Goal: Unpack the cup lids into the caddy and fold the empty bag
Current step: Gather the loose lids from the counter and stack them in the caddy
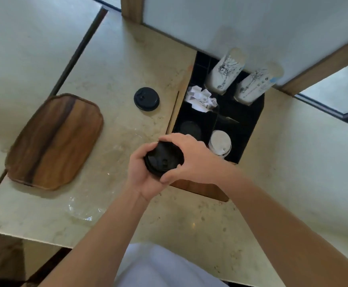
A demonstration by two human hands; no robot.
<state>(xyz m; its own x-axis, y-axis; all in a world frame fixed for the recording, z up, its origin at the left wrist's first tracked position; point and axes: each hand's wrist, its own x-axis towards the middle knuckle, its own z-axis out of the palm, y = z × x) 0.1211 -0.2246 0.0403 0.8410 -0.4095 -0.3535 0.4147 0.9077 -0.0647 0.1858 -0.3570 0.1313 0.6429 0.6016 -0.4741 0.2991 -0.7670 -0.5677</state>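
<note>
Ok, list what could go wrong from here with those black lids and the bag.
1. Both hands, left hand and right hand, squeeze the stack of black lids above the caddy edge; it could slip or splay.
2. The lone black lid on the counter may get forgotten.
3. The clear bag lies near the counter edge; an arm might sweep it off.

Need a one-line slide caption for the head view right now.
Both hands hold a stack of black lids at the caddy; empty bag lies alongside.

black lids (163,160): stack held above counter, beside caddy | single black lid (146,98): flat on counter, left of caddy | caddy (249,129): black compartments, wooden sides | clear bag (98,193): crumpled flat on counter
</note>
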